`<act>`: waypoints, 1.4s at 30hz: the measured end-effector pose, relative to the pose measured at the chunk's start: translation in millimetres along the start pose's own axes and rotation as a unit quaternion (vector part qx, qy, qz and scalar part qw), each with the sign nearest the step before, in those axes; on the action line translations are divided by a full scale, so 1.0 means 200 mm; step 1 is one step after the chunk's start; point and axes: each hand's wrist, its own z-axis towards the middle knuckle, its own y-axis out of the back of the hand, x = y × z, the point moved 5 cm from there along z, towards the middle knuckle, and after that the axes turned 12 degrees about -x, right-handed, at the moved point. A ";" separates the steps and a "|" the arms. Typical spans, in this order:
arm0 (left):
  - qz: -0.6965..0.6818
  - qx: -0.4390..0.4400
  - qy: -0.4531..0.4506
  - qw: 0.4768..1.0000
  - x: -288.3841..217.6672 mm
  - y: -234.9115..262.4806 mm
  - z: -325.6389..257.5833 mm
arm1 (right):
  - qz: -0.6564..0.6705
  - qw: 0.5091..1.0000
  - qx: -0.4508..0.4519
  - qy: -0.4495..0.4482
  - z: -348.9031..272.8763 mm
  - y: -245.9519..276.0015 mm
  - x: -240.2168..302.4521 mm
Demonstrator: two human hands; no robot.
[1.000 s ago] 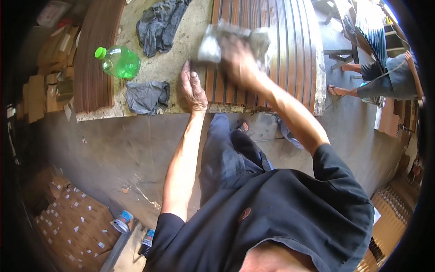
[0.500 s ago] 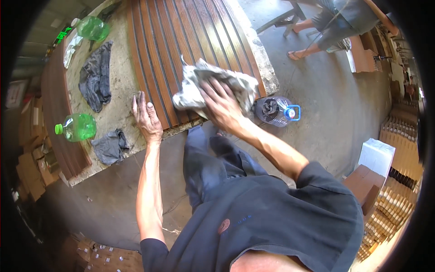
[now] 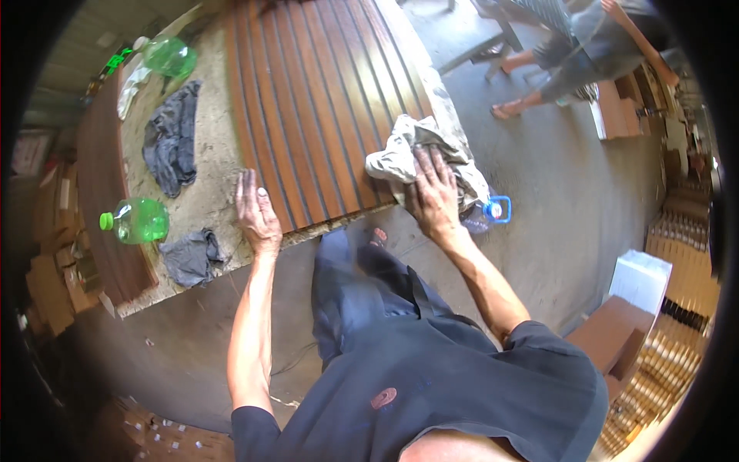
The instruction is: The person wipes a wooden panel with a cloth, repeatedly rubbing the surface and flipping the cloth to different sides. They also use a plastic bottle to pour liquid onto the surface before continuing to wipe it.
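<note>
Slatted wooden panel [image 3: 323,108], dark brown with long grooves, lies flat on the rough worktop [image 3: 208,185] and fills its upper right part, from about 12 o'clock down to the near edge. Judged from this, the wiping goes best with strokes along the grooves, firm even pressure, and the panel kept steady. The left hand [image 3: 256,215] lies flat with fingers spread at the panel's near left corner, bracing it. The right hand [image 3: 436,199], at about 3 o'clock from the left one, presses open-palmed on a crumpled pale cloth [image 3: 416,150] at the panel's near right corner. Counted from largest to smallest: one panel, one pale cloth, two dark rags [image 3: 171,142] [image 3: 192,256] on the bare worktop, two green bottles [image 3: 138,219] [image 3: 168,55] toward 9 and 11 o'clock, and one clear jug with a blue cap [image 3: 485,214] on the floor just beyond the cloth.
</note>
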 end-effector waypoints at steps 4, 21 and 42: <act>-0.017 -0.010 0.045 0.999 0.04 0.01 -0.02 | 0.013 0.994 -0.094 0.052 0.67 -0.20 -0.11; -0.525 -0.206 0.365 0.741 0.30 0.09 -0.08 | 0.233 0.894 0.101 0.368 0.19 -0.35 1.00; -0.502 -0.166 0.342 0.777 0.22 0.10 -0.07 | 0.223 0.823 0.250 0.458 0.15 -0.28 0.92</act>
